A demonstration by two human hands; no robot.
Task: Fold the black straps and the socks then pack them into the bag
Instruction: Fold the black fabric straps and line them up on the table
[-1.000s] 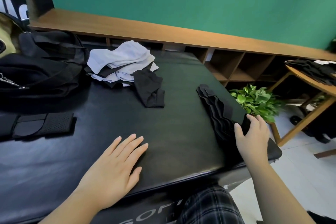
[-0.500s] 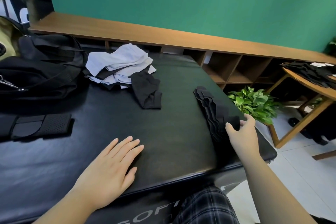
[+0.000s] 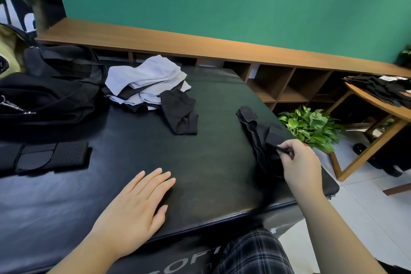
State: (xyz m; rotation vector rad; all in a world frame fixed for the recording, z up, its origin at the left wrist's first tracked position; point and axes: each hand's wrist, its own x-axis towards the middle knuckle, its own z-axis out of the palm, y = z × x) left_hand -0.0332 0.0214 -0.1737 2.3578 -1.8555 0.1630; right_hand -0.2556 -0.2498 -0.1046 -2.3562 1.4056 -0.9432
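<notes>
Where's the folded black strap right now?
In the head view, the folded black strap lies at the table's left edge, just in front of the black bag.

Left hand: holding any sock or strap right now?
No: the left hand lies flat and open on the black table, with nothing under its fingers, while the right hand pinches the black stack.

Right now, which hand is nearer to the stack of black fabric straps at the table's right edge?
Right. The right hand pinches the near end of the stack of black fabric straps; the left hand rests flat on the table, well to the stack's left.
</notes>
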